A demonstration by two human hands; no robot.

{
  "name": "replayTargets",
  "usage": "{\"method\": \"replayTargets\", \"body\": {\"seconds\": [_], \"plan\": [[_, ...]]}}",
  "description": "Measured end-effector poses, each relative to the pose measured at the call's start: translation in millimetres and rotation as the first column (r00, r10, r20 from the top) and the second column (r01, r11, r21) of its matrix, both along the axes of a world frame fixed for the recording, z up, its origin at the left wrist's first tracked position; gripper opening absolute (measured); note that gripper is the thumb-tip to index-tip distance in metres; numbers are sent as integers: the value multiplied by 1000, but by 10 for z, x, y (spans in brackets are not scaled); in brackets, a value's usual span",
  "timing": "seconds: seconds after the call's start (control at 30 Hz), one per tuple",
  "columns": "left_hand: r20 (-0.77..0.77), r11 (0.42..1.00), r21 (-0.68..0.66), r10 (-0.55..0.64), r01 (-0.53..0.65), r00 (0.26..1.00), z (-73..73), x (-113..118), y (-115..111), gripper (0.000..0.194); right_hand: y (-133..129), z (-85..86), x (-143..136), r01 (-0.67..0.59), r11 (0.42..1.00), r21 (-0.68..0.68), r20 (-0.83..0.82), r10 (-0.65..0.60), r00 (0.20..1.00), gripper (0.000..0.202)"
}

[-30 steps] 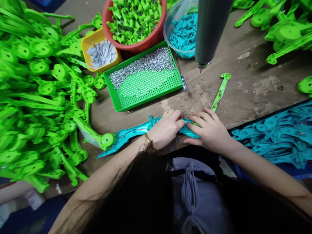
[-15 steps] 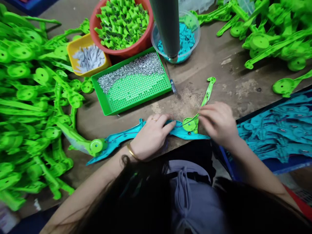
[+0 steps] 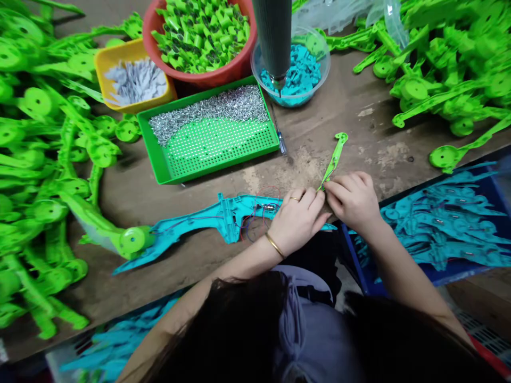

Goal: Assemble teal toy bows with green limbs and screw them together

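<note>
A long blue plastic part lies across the table, with thin red and blue wires and a small metal piece near its middle. My left hand rests over its right section, fingers together, covering what is beneath. Close beside it, my right hand pinches at the lower end of a slim green arm piece, where a thin wire runs. The fingertips of both hands nearly meet there. A green piece with a round disc lies over the blue part's left end.
A green tray of screws, a yellow box, a red tub and a clear bowl stand behind. A powered driver hangs over the bowl. Green parts heap up on both sides; a blue crate sits right.
My left hand has slid right along the blue part, uncovering its wired middle. My right hand has come in closer to it. The camera view has shifted somewhat.
</note>
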State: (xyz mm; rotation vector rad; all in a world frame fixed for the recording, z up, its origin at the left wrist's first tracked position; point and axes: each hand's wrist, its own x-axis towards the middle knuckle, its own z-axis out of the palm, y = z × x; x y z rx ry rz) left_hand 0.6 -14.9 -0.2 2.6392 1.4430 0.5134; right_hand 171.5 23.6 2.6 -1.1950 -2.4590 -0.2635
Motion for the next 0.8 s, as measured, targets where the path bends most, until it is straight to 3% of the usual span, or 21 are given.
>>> {"method": "replayTargets", "body": {"seconds": [0.1, 0.23, 0.37, 0.5, 0.6, 0.67, 0.8], "plan": [[6, 1000, -20, -5, 5, 1000, 26, -35, 15, 39, 4, 100, -25, -47, 998, 46, 146, 40, 988, 19], [20, 999, -51, 1, 0, 1000, 44, -40, 30, 37, -20, 152, -17, -85, 995, 50, 167, 76, 983, 14], [68, 999, -47, 1, 2, 998, 24, 13, 75, 40, 115, 259, 45, -79, 997, -8, 18, 79, 997, 13], [127, 996, 90, 3, -14, 992, 135, -63, -10, 49, 446, 591, -15, 9, 999, 42, -181, -2, 983, 17], [185, 974, 223, -11, -31, 983, 264, -428, -235, 36, 557, 775, -162, 42, 998, -38, -57, -44, 997, 19], [262, 944, 286, 89, -165, 961, 302, -804, -413, 25, 499, 791, -271, -15, 987, -163, 32, 20, 999, 19], [364, 840, 277, 357, -466, 860, 189, -1458, -720, 17, 240, 683, -465, -180, 945, -274, -27, 179, 983, 16]]}}
